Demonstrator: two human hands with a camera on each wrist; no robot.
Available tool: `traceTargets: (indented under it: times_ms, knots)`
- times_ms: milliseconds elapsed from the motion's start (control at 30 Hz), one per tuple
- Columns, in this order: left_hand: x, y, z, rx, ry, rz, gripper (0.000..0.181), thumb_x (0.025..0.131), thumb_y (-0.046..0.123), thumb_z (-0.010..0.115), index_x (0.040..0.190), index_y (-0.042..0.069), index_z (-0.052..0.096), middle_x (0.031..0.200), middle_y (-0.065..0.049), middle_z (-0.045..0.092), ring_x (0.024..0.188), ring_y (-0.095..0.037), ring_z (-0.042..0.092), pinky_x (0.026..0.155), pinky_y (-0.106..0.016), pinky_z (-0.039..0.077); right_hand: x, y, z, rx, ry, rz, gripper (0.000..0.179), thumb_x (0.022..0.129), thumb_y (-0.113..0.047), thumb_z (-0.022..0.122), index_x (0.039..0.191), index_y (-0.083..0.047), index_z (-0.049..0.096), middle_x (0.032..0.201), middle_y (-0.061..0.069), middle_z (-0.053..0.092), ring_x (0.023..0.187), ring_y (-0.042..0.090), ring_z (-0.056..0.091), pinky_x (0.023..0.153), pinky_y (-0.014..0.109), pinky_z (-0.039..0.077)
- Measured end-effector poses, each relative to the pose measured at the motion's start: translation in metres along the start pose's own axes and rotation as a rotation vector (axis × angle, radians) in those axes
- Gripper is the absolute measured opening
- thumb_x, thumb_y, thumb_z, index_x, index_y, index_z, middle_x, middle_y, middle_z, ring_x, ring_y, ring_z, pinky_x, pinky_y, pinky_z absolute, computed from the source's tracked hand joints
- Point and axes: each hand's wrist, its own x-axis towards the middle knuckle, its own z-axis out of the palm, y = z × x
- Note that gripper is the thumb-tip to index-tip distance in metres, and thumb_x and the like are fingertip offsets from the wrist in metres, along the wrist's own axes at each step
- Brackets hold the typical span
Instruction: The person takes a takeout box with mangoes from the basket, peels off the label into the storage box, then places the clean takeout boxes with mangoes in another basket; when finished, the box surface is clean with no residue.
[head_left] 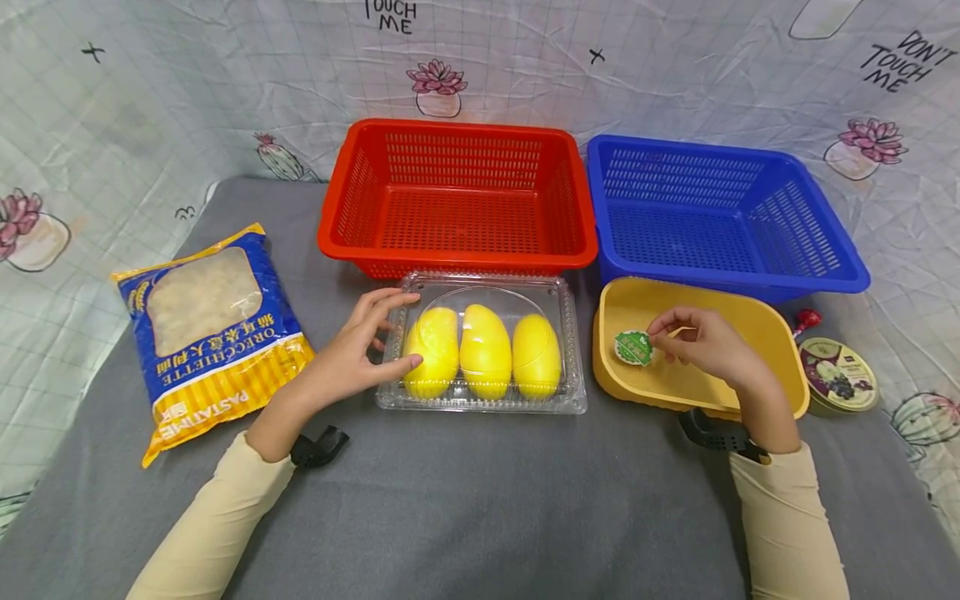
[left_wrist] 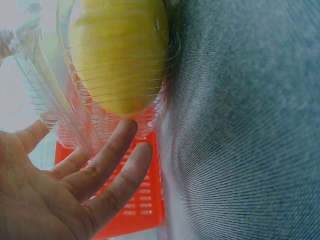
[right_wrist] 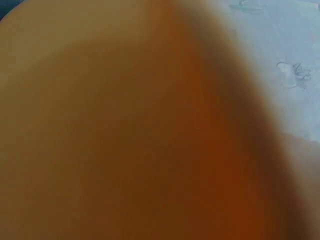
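Note:
In the head view a clear plastic clamshell box (head_left: 570,350) holds three yellow mangoes (head_left: 486,350) side by side. My left hand (head_left: 363,346) spans its left end, thumb on the lid and index fingertip near the far left corner. Extended fingers (left_wrist: 107,165) lie along the clamshell's side in the left wrist view. Over a yellow plastic tub (head_left: 750,325), my right hand (head_left: 693,342) pinches the edge of a small round item with a green-and-white printed face (head_left: 633,348). A blurred orange-brown surface (right_wrist: 100,140) fills most of the right wrist view.
Behind stand a red basket (head_left: 457,258) and a blue basket (head_left: 735,275). A bag of orecchiette pasta (head_left: 213,333) lies at left. Right of the tub are a round tin (head_left: 838,375) and a red-wrapped lollipop (head_left: 807,319). Printed cloth (head_left: 525,75) hangs around the grey surface.

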Motion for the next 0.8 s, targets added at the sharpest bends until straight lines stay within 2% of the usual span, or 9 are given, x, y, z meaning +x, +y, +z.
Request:
traceTargets:
  times_ms: [233, 433, 800]
  knots:
    - [0.0, 0.001, 0.0, -0.004, -0.005, 0.004, 0.077, 0.086, 0.027, 0.074, 0.15, 0.028, 0.031, 0.154, -0.008, 0.019, 0.114, -0.029, 0.051, 0.087, -0.042, 0.05, 0.004, 0.015, 0.0, 0.018, -0.022, 0.091, 0.023, 0.095, -0.007, 0.062, 0.108, 0.012, 0.058, 0.087, 0.014, 0.062, 0.061, 0.017, 0.057, 0.053, 0.027, 0.047]
    - [0.0, 0.001, -0.001, -0.004, -0.005, 0.001, 0.077, 0.086, 0.027, 0.074, 0.15, 0.028, 0.032, 0.154, -0.008, 0.019, 0.114, -0.029, 0.051, 0.087, -0.042, 0.05, 0.007, 0.022, -0.001, 0.013, -0.012, 0.118, 0.025, 0.094, -0.008, 0.063, 0.109, 0.012, 0.058, 0.086, 0.012, 0.061, 0.062, 0.016, 0.057, 0.055, 0.027, 0.048]
    - [0.0, 0.0, 0.0, -0.004, -0.006, -0.001, 0.077, 0.086, 0.027, 0.074, 0.15, 0.028, 0.032, 0.154, -0.007, 0.019, 0.113, -0.029, 0.051, 0.086, -0.043, 0.05, 0.008, 0.025, 0.002, -0.07, 0.033, 0.153, 0.024, 0.093, -0.008, 0.064, 0.106, 0.012, 0.059, 0.088, 0.013, 0.061, 0.066, 0.013, 0.056, 0.058, 0.024, 0.052]
